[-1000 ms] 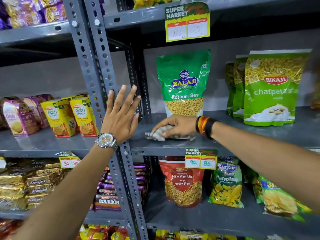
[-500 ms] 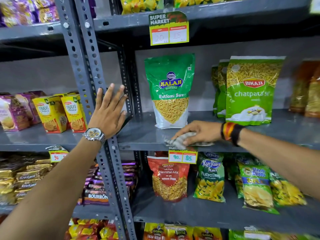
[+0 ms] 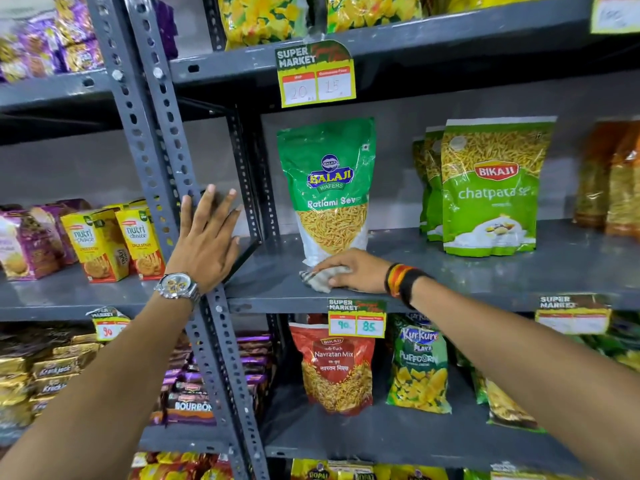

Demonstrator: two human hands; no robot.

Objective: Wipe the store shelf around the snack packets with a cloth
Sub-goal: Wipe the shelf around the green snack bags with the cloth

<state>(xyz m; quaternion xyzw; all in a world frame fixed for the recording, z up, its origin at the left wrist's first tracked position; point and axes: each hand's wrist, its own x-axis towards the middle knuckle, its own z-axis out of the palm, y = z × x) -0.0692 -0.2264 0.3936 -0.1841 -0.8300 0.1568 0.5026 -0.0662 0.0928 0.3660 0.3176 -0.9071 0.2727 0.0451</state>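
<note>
My right hand (image 3: 356, 273) presses a crumpled grey-and-white cloth (image 3: 320, 279) flat on the grey metal shelf (image 3: 485, 271), right at the foot of the upright green Balaji Ratlami Sev packet (image 3: 329, 188). The cloth's left end pokes out past my fingertips. Further right on the same shelf stand the green Bikaji chatpata sev packets (image 3: 491, 188). My left hand (image 3: 206, 244), a watch on its wrist, rests flat with fingers spread against the perforated grey upright post (image 3: 152, 133) and holds nothing.
Orange packets (image 3: 613, 181) stand at the shelf's far right. Biscuit boxes (image 3: 114, 244) fill the left bay. Below hang price tags (image 3: 356, 318) over a Navratan Mix bag (image 3: 334, 368) and Kurkure Puffcorn (image 3: 417, 368). Yellow packets (image 3: 263, 19) sit on the shelf above.
My right hand slid the cloth rightward along the shelf front, then back left to the base of the Balaji packet. My left hand stays on the post.
</note>
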